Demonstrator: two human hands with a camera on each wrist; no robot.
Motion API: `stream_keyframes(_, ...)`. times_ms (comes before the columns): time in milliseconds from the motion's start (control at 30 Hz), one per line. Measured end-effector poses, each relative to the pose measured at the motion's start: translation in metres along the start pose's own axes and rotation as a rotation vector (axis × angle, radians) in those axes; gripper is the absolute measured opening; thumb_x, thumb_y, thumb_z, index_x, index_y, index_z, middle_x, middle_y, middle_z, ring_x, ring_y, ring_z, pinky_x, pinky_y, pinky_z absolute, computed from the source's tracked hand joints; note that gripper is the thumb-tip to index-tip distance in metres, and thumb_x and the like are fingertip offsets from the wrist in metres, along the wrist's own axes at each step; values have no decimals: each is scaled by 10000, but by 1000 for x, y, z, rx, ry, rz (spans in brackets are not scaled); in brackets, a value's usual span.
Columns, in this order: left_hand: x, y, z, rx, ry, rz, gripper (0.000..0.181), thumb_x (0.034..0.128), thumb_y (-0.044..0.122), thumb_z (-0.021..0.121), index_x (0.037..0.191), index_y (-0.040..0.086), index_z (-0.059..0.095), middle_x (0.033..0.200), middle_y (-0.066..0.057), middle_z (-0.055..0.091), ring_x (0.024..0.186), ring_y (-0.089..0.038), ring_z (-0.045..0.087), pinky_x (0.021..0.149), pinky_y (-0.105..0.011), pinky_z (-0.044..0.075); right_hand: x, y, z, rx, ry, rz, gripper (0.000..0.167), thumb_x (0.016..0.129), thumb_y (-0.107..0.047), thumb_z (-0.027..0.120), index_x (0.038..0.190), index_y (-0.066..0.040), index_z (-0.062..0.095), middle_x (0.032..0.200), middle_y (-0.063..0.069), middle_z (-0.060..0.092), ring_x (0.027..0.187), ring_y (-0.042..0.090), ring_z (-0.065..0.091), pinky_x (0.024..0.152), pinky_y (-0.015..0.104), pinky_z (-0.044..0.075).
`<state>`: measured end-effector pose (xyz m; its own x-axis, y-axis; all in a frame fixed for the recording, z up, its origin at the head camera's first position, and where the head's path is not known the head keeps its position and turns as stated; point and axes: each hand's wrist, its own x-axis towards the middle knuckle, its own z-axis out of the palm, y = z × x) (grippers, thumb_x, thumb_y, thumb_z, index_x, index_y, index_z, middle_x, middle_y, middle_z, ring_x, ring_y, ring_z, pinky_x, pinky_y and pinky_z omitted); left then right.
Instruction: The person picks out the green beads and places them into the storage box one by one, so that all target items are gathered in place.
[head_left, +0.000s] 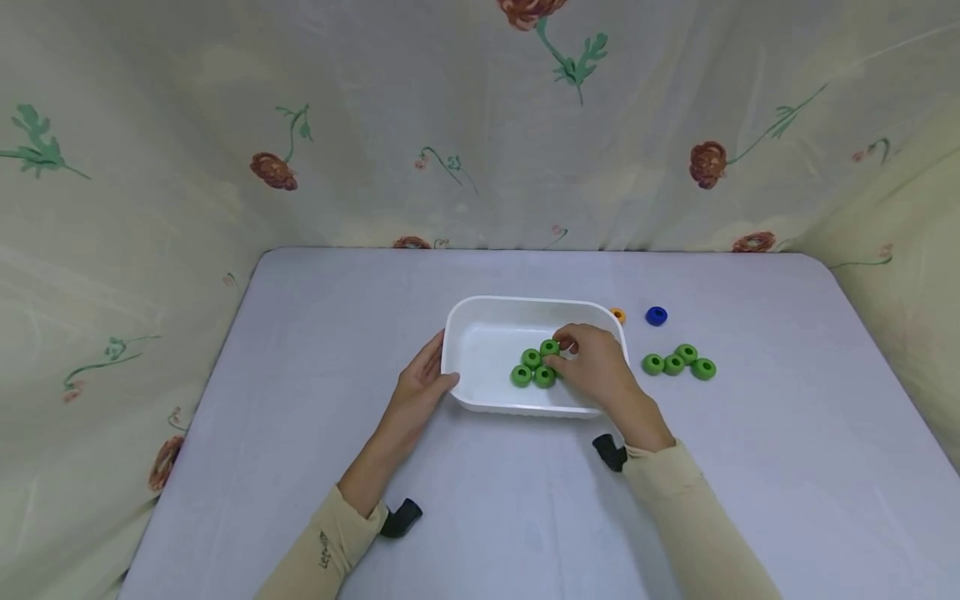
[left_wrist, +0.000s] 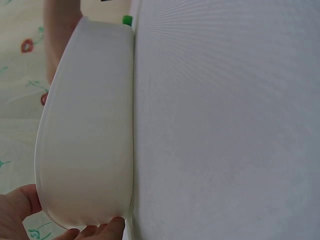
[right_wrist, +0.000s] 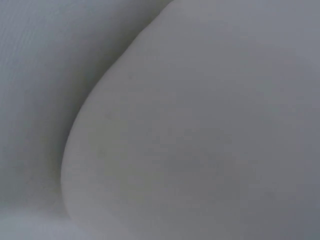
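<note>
A white plastic tray (head_left: pixel 487 321) stands on the table, with several green rings (head_left: pixel 531 359) clustered in it. My left hand (head_left: pixel 420 390) grips the tray's left end, thumb over the rim; in the left wrist view its fingers (left_wrist: pixel 116 227) curl against the outer wall. Reaching over the right side of the tray, my right hand (head_left: pixel 597 365) pinches one green ring (head_left: pixel 550 347) between thumb and fingertips, among the others. Part of another green ring is hidden behind that hand. Only the tray's blurred wall (right_wrist: pixel 190 140) fills most of the right wrist view.
Right of the tray, several green rings (head_left: pixel 674 364) lie grouped on the table (head_left: pixel 337 333). Behind them sits a blue ring (head_left: pixel 656 316). An orange ring (head_left: pixel 618 315) lies near the tray's far right corner, partly hidden. A flowered curtain (head_left: pixel 360 150) hangs behind the table.
</note>
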<state>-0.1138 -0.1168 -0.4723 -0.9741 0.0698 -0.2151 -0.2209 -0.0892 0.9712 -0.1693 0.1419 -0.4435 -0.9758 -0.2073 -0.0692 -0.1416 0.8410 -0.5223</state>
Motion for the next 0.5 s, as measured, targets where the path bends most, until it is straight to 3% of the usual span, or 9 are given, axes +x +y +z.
stream_keyframes(500, 0, 0, 0, 1, 7, -8, 718, 928, 12, 583, 1578, 175, 325, 1668, -22, 267, 1557, -175, 250, 1272, -322, 284, 4, 0, 3, -22, -56, 29, 318, 919, -225, 721, 1165, -25, 697, 1088, 145, 716, 1016, 297, 629, 876, 432, 550)
